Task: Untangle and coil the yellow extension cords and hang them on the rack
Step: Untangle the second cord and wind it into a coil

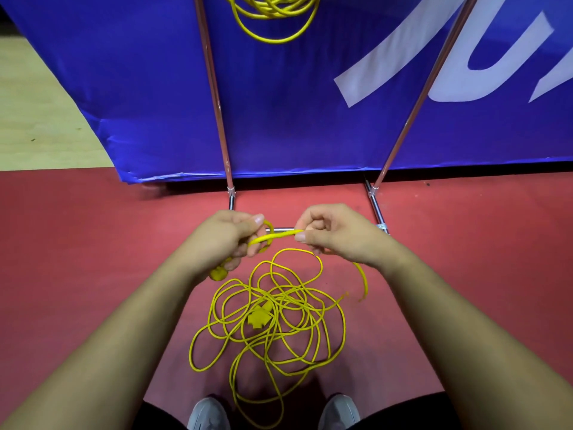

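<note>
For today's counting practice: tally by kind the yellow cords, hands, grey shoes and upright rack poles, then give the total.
Yellow cords: 2, hung coil and tangled cord
Hands: 2, left hand and right hand
Grey shoes: 2, left shoe and right shoe
Upright rack poles: 2, left pole and right pole
Total: 8

A person stands over a tangled cord point(269, 324) on the floor point(93, 243), its loops spread between their shoes point(207, 414) and the base of the rack point(216, 103). Left hand point(229, 240) and right hand point(335, 234) grip a stretch of it side by side above the heap. A coiled cord point(273, 17) hangs high on the rack, a banner point(310, 103) behind
</note>
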`<state>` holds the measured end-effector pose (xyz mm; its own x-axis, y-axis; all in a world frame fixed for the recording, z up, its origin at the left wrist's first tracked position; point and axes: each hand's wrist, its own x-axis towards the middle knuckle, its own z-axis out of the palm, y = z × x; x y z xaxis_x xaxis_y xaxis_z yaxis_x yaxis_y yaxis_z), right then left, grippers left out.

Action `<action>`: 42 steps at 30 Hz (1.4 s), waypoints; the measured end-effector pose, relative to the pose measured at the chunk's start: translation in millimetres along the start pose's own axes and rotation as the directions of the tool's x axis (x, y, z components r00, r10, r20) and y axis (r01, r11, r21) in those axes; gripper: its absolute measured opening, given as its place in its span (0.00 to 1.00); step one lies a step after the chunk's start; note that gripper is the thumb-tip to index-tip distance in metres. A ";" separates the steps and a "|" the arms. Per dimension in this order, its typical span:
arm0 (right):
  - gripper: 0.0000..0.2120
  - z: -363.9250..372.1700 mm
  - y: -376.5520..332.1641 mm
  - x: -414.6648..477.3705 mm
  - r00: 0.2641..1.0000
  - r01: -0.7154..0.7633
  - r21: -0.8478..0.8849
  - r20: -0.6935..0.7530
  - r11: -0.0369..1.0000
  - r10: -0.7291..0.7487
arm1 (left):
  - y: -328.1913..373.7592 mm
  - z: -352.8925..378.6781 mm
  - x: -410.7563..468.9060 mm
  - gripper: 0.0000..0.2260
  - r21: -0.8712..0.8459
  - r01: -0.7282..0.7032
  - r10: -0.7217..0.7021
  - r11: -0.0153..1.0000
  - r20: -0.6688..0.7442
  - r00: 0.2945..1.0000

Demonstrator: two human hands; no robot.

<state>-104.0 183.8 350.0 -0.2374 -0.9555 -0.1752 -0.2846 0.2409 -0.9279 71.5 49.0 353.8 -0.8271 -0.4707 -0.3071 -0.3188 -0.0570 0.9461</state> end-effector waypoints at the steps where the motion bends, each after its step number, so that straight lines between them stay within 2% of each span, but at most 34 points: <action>1: 0.03 -1.7 3.0 -1.0 1.000 -0.018 -0.016 -0.010 1.000 0.017 | 0.1 -2.4 -1.5 0.17 -0.058 0.024 -0.022 0.998 0.022 1.000; 2: 0.04 -2.6 6.1 -2.0 0.999 -0.023 -0.022 -0.037 0.999 0.023 | -0.8 -4.5 -2.5 0.16 -0.073 0.047 -0.043 0.996 0.058 0.997; 4: 0.05 -0.2 6.0 -3.1 0.994 -0.004 -0.044 -0.108 0.999 -0.001 | -1.7 -4.7 -4.1 0.16 0.021 0.060 -0.062 0.998 0.115 0.991; 6: 0.07 4.7 2.6 -0.8 0.990 0.020 -0.065 -0.138 0.998 -0.029 | -1.3 0.2 -5.7 0.16 0.138 0.027 -0.046 0.990 0.137 0.989; 8: 0.07 11.3 -2.9 1.5 0.988 0.052 -0.096 -0.140 0.994 -0.065 | 0.9 6.4 -6.9 0.15 0.177 -0.031 0.007 0.984 0.133 0.991; 11: 0.08 21.5 -6.7 1.4 0.990 0.075 -0.049 -0.119 0.996 -0.080 | 0.6 9.7 -8.1 0.16 0.099 -0.030 0.022 0.995 0.077 0.997; 15: 0.08 22.9 -5.9 3.5 0.998 0.044 0.032 -0.055 0.999 -0.042 | -5.3 10.9 -6.1 0.16 -0.044 0.023 -0.019 0.999 0.070 0.997; 18: 0.05 2.1 6.0 4.7 1.000 0.023 0.063 -0.008 0.998 -0.022 | -2.4 4.4 -4.4 0.15 -0.284 0.047 -0.062 0.958 -0.046 0.997; 20: 0.01 -8.7 17.7 2.5 0.998 -0.010 0.183 0.058 0.983 -0.001 | -2.0 -1.0 -3.6 0.14 -0.362 0.071 -0.099 0.930 -0.059 0.993; 23: 0.02 -9.1 27.5 2.7 0.998 -0.061 0.170 -0.001 0.984 0.062 | -4.4 -2.4 -3.8 0.15 -0.277 0.138 -0.150 0.951 -0.021 0.988; 25: 0.03 -8.9 27.5 5.6 0.993 -0.040 0.149 -0.102 0.988 0.055 | -4.1 -0.8 -5.9 0.16 -0.210 0.189 -0.189 0.959 0.021 0.982; 27: 0.04 -11.6 18.7 6.0 0.990 -0.003 0.099 -0.139 0.995 0.017 | -3.3 1.3 -7.3 0.16 -0.228 0.247 -0.230 0.942 0.100 0.968; 31: 0.04 4.3 -7.1 1.8 0.992 0.126 -0.188 0.009 0.974 -0.126 | -4.6 13.8 -10.1 0.16 -0.255 0.291 -0.239 0.922 0.217 0.947; 33: 0.05 19.9 -13.4 1.3 0.984 0.180 -0.299 0.051 0.937 -0.172 | -8.0 17.4 -9.5 0.15 -0.207 0.253 -0.218 0.945 0.178 0.959; 35: 0.07 22.3 -11.3 3.4 0.989 0.146 -0.244 0.025 0.959 -0.144 | -8.1 13.3 -8.0 0.13 -0.190 0.181 -0.163 0.965 0.111 0.980; 37: 0.10 10.3 -1.1 3.8 0.998 0.056 -0.190 0.050 0.980 -0.047 | -4.0 4.6 -6.9 0.11 -0.329 0.139 -0.118 0.934 0.081 0.990; 39: 0.08 -4.3 14.2 2.8 0.992 0.009 -0.205 0.128 0.979 0.018 | -0.3 -1.7 -5.8 0.11 -0.437 0.129 -0.113 0.890 0.062 0.992; 42: 0.03 -10.6 35.3 2.1 0.995 -0.042 -0.046 0.092 0.998 0.046 | -5.3 -4.4 -6.1 0.13 -0.343 0.187 -0.170 0.920 0.080 0.982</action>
<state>-124.4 192.1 320.3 -0.1641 -0.9549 -0.2476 -0.3168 0.2888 -0.9035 80.3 48.2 351.1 -0.7953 -0.3823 -0.4705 -0.2893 -0.4427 0.8487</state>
